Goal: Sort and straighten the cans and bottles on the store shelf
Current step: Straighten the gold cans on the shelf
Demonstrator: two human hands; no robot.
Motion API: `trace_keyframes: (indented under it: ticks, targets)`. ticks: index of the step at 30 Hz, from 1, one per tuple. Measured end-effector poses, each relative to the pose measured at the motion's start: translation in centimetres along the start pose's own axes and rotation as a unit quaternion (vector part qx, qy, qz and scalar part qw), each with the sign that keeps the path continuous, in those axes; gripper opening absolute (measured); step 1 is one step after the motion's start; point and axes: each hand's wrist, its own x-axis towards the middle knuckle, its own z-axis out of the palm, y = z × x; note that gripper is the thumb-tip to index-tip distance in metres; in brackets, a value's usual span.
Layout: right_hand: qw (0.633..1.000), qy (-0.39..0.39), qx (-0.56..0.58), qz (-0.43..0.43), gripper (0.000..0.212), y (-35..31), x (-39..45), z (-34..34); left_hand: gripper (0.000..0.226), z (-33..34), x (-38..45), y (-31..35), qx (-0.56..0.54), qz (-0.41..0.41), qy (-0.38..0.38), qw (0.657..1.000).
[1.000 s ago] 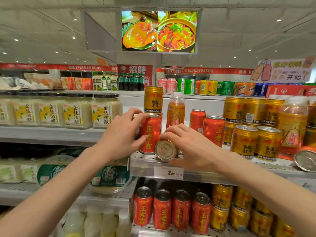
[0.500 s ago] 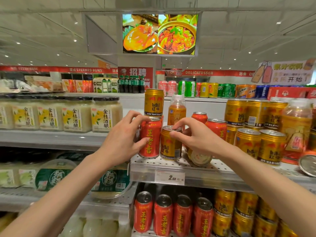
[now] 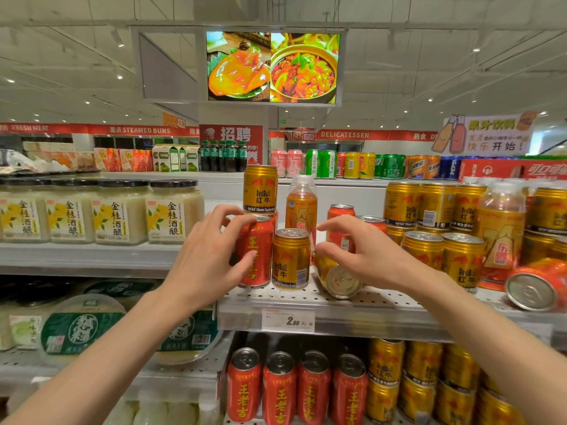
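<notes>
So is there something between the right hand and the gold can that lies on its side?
Nothing visible. The right hand is directly over the tipped gold can, fingertips at its upper end. The upright gold can stands just left of it, not between them.

Glossy metal is gleaming on the red can [image 3: 256, 253] under the left hand [image 3: 208, 262]; beside it, the gold Red Bull can [image 3: 290, 260] is shining on the matt perforated metal shelf [image 3: 383, 305].

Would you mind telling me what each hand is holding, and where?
Left hand grips the upright red can round its side. Right hand holds nothing, poised over the toppled gold can.
</notes>
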Motion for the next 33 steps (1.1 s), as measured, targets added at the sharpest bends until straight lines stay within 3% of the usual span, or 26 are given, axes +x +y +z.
trace_keyframes:
  ticks: [7, 13, 20, 26, 29, 33]
  targets:
    - [0.997, 0.039, -0.066, -0.020, 0.060, 1.5, -4.1, 1.6, 0.044, 1.4, 2.0, 3.8, 0.036, 0.098, -0.018, 0.994]
    - [0.994, 0.100, -0.042, -0.003, 0.064, 1.4, -4.7, 3.8, 0.036, 2.2, 2.8, 4.6, 0.028, 0.074, -0.030, 0.996]
    - [0.998, 0.060, -0.001, 0.002, 0.061, 1.8, -3.9, 1.5, 0.038, 2.4, 2.8, 3.8, 0.014, 0.057, -0.029, 0.998]
    - [0.997, 0.070, 0.035, 0.022, 0.052, 1.2, -1.6, -1.0, 0.039, 2.4, 2.9, 3.8, 0.007, 0.057, -0.030, 0.998]
    - [0.995, 0.095, -0.001, -0.006, 0.032, 0.9, -0.9, 0.1, 0.040, 2.5, 2.8, 3.7, 0.009, 0.058, -0.032, 0.998]
    - [0.995, 0.054, -0.087, -0.018, 0.040, 0.9, -0.6, 1.0, 0.040, 2.6, 2.6, 3.7, 0.010, 0.057, -0.032, 0.998]
